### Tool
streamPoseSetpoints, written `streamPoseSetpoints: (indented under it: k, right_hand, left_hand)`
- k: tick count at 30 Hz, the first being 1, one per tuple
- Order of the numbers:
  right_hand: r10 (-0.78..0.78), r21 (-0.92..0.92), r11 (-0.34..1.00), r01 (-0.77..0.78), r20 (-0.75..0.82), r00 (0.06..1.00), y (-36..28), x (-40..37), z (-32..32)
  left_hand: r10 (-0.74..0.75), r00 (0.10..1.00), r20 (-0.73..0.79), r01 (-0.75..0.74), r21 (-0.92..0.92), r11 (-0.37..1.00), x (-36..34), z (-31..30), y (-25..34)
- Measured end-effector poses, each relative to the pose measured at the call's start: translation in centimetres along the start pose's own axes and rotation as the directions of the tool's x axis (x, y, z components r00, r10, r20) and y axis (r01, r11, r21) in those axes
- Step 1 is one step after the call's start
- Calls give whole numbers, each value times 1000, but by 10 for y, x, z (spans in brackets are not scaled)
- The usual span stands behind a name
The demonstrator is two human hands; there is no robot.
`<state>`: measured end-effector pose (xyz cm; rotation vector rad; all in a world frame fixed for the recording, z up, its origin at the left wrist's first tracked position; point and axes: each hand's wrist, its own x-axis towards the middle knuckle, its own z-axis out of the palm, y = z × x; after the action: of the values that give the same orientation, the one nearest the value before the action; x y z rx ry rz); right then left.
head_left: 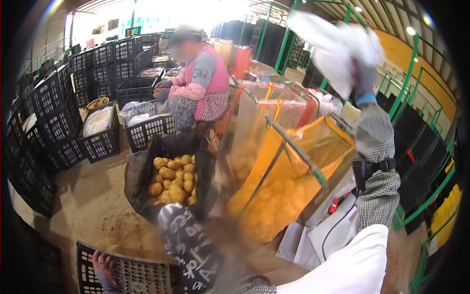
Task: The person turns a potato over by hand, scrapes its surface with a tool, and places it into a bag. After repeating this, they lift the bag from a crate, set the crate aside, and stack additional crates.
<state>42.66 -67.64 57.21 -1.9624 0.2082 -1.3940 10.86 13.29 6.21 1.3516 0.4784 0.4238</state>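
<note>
My left hand (pixel 104 272) is at the lower left, its fingers closed over the rim of a black plastic crate (pixel 142 277). Raised at the upper right, my right hand (pixel 364 77) grips a white bag or sheet (pixel 333 46), blurred by motion. A blue band circles that wrist. Potatoes (pixel 174 176) fill a black-lined container (pixel 139 183) in the middle. To its right, an orange mesh bag (pixel 274 201) holds more potatoes and hangs open on a metal frame (pixel 293 147).
A seated co-worker (pixel 208 73) in pink bends over crates beyond the potatoes. Black crates (pixel 56 93) are stacked at the left. Crates with white liners (pixel 98 122) stand on the floor. White boxes (pixel 318 235) and a dark cable lie right of the mesh bag.
</note>
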Motion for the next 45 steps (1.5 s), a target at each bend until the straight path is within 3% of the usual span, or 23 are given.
streamPoseSetpoints:
  k: [1,3,4,7,14,15,18,21,23,25,27,29,31,32,33,35,37,39,41,42,43,44,45]
  right_hand:
    - [8,-108,994,-25,-154,988,35,18,-16]
    - [-77,-344,939,-25,-280,957,88,45,-24]
    - [-123,-438,898,-30,-317,941,106,55,-21]
    - [-229,-621,782,-48,-359,905,150,77,3]
    - [-503,-834,551,7,-325,800,212,82,90]
    - [-399,-880,474,-21,-235,886,215,73,101]
    - [-398,-889,442,118,-76,914,278,77,137]
    - [-370,-877,458,145,-39,928,302,57,163]
    - [-380,-831,506,232,26,925,315,14,178]
    - [-490,-645,626,439,113,864,305,-63,199]
    - [-564,-271,756,596,194,803,281,-173,209]
    - [-526,129,845,519,382,760,245,-305,213]
    - [-525,422,850,315,627,576,195,-448,198]
    - [-546,508,835,213,717,432,174,-500,177]
    - [-567,562,821,96,785,249,152,-553,161]
    - [-611,607,792,-69,789,-65,113,-620,133]
    - [-637,619,770,-156,729,-249,80,-655,124]
    - [-640,617,765,-183,702,-312,55,-665,122]
    - [-643,625,763,-166,709,-288,31,-658,136]
    - [-633,617,773,-148,730,-257,23,-645,140]
    - [-617,603,786,-132,758,-211,16,-631,147]
    - [-594,584,805,-108,789,-157,9,-613,155]
    - [-563,557,826,-88,820,-101,5,-589,162]
  left_hand:
    - [-89,994,-65,88,-17,996,6,-10,-11]
    - [-266,933,-244,254,-79,964,11,-27,-24]
    - [-302,920,-250,292,-79,953,17,-53,-42]
    - [-204,885,-419,269,102,958,4,-74,-29]
    - [-106,815,-569,297,253,921,-37,-63,10]
    - [-97,814,-572,298,269,916,-39,-58,12]
    - [-70,829,-555,287,315,905,-41,-45,22]
    - [-55,871,-489,259,360,896,-29,-34,24]
    - [-75,909,-411,248,388,888,-20,-20,31]
    - [-168,918,-358,313,396,863,-17,-9,30]
    - [-303,892,-335,409,313,857,-14,-15,4]
    - [-434,866,-249,476,143,868,10,-43,-43]
    - [-550,821,-153,545,-78,835,14,-103,-113]
    - [-582,807,-103,568,-135,812,12,-124,-147]
    - [-553,791,-260,582,43,812,-3,-118,-151]
    - [-419,732,-537,649,366,666,-35,-105,-144]
    - [-274,739,-616,658,572,490,-65,-109,-126]
    - [-117,757,-643,647,712,273,-101,-120,-120]
    - [52,894,-446,445,895,31,-96,-144,-140]
    - [-76,972,-224,196,942,-274,-99,-127,-119]
    - [-90,987,-132,108,967,-230,-99,-119,-110]
    - [-19,954,-298,298,954,-23,-96,-95,-104]
    - [-363,914,-180,153,983,-101,-86,-65,-80]
